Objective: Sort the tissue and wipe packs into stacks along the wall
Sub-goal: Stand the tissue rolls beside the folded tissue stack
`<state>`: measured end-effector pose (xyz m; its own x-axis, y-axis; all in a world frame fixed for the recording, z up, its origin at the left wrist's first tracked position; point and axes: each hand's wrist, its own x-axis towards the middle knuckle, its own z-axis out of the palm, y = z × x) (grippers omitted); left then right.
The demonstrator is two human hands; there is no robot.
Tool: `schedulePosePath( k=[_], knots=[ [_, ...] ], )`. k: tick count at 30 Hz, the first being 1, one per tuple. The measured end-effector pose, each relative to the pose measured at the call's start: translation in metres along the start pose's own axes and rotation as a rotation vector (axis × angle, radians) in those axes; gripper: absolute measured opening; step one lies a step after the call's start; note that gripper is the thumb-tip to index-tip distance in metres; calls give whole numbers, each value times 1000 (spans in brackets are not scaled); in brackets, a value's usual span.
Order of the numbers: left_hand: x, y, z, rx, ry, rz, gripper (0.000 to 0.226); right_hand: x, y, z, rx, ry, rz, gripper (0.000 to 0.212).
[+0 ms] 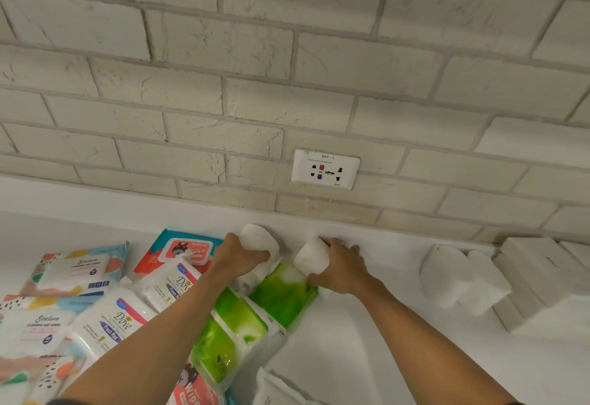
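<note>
Clamping one soft white rolled tissue pack (259, 240) in the left hand (238, 257) and another (312, 256) in the right hand (341, 269), each grip sits near the brick wall (287, 85) at twelve o'clock, while the white stack (459, 273) lies at three o'clock, nearer the right hand.

Glossy green plastic tissue packs (281, 296) lie on a smooth matt white counter (367, 340) beneath a rough white-painted brick wall (287, 69).

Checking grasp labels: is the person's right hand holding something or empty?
Holding. The right hand is closed around a white tissue pack, above the green pack near the wall.
</note>
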<state>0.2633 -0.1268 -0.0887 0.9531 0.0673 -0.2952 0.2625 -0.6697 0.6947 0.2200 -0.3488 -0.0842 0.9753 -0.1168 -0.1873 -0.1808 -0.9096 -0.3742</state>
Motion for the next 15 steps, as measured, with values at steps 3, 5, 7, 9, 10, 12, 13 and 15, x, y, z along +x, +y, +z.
schedulePosePath(
  k=[3,5,7,9,10,12,13,15],
  knots=[
    [-5,-1,-3,-68,38,31,82,-9,3,2,69,72,-1,106],
    [-10,0,-6,-103,71,61,82,-17,4,2,139,121,-7,101],
    [-17,3,-9,-149,117,103,83,-24,4,1,218,173,-17,95],
    [-25,7,-12,-199,157,155,83,-31,4,-1,325,226,-20,93],
    [-30,9,-14,-229,172,181,82,-35,4,-2,392,251,-22,93],
    [-40,13,-16,-285,200,232,78,-43,3,-4,536,300,-26,90],
    [-46,15,-17,-306,211,251,77,-48,3,-5,603,320,-32,89],
    [-57,18,-17,-338,225,280,76,-61,3,-8,718,353,-63,87]
  ],
)
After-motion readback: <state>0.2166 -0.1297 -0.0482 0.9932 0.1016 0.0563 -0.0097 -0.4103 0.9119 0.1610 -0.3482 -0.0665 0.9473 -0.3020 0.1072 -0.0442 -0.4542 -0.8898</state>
